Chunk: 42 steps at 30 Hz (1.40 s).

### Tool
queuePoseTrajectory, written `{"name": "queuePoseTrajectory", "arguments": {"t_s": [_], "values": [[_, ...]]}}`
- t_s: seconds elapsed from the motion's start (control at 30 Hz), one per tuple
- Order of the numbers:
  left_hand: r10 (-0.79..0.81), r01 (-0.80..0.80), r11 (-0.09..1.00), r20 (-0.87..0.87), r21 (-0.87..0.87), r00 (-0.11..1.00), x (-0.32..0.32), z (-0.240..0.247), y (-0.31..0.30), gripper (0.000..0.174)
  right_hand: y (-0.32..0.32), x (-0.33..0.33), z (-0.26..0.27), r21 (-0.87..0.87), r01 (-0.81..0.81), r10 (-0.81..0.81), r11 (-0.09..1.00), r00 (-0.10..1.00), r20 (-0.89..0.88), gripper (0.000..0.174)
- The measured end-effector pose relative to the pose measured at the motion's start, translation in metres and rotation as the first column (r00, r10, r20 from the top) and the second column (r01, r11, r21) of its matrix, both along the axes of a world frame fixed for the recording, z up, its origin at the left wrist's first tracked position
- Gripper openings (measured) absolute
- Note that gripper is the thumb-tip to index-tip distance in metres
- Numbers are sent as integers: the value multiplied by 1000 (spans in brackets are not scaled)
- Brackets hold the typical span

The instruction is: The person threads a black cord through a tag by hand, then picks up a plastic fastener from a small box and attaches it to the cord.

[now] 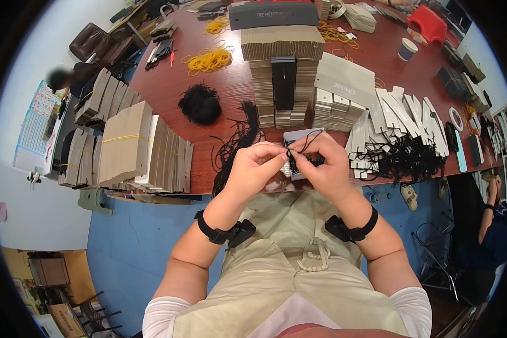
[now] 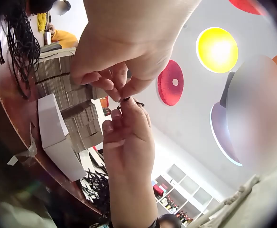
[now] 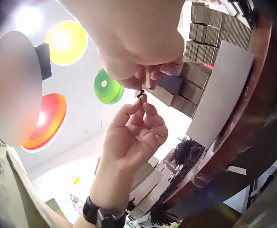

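Observation:
Over the near edge of the brown table (image 1: 219, 90), both hands meet around a thin black cord (image 1: 305, 139). My left hand (image 1: 260, 167) pinches the cord's knot end between thumb and forefinger. My right hand (image 1: 322, 167) pinches the same cord from the other side. A small grey tag card (image 1: 296, 135) lies partly hidden under the fingers. The left wrist view shows the left hand (image 2: 124, 42) above the right hand (image 2: 128, 137), with the cord (image 2: 127, 99) between the fingertips. From the right wrist, the right hand (image 3: 138, 42) and left hand (image 3: 133, 133) pinch the cord (image 3: 141, 94).
Stacks of brown card (image 1: 281, 84) stand behind the hands, and bundled cards (image 1: 129, 146) at the left. A loose black cord bundle (image 1: 236, 141), a black tuft (image 1: 200, 104), yellow rubber bands (image 1: 208, 59), strung tags (image 1: 400, 152) and a paper cup (image 1: 407, 49) lie about. A person (image 1: 493, 225) sits at the right.

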<state>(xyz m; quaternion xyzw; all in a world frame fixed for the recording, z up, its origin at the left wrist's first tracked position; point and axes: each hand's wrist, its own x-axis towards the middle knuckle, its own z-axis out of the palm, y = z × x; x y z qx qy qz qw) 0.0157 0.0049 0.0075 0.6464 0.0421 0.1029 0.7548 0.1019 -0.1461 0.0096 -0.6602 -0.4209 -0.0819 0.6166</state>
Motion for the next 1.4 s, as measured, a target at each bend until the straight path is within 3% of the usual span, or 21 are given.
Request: {"name": "queuePoseTrajectory", "arguments": {"t_s": [0.03,0.1,0.23,0.27,0.3,0.37,0.4,0.5,0.6,0.77,0.8,0.9,1.0,1.2,1.4], "values": [[17,-21,998,56,65,998,1,0,0,12,-1,0,-2,-15,7,-10,1000,980,-200,10],[48,-62,980,73,191,996,0,2,2,11,-5,3,-4,-47,11,-36,999,823,-566,13],[68,-86,965,83,248,994,0,3,6,12,-8,5,14,-11,68,-68,998,967,-247,13],[65,-85,960,84,268,994,-1,4,7,12,-13,8,12,-99,-132,96,986,946,-309,21],[60,-83,954,87,288,994,-1,5,7,13,-12,8,16,-67,-258,192,964,848,-494,25],[52,-78,946,92,316,994,0,10,7,11,-11,8,29,71,-468,343,881,526,-779,34],[49,-76,944,91,322,995,-1,13,6,9,-10,10,31,106,-502,357,858,435,-827,41],[48,-77,946,98,315,994,-2,11,8,7,-13,15,35,154,-517,332,842,274,-903,39],[52,-67,942,55,328,997,-4,8,10,8,-15,21,27,67,-552,288,831,324,-901,29],[30,-43,947,48,318,998,-4,9,7,9,-12,19,14,-72,-521,280,851,565,-776,10],[30,-43,947,45,320,999,-4,9,7,9,-10,17,11,-88,-488,276,869,624,-732,8],[33,-43,945,36,323,999,-4,9,7,8,-10,17,12,-130,-448,232,884,663,-711,8],[33,-41,944,29,328,999,-4,9,8,8,-14,18,25,-353,-407,100,842,762,-640,9],[22,-28,944,22,330,1000,-4,7,9,8,-15,14,32,-361,-354,67,863,787,-613,14],[-17,30,967,-54,252,998,-7,10,8,5,-13,15,15,-296,-319,151,900,867,-475,22]]}}
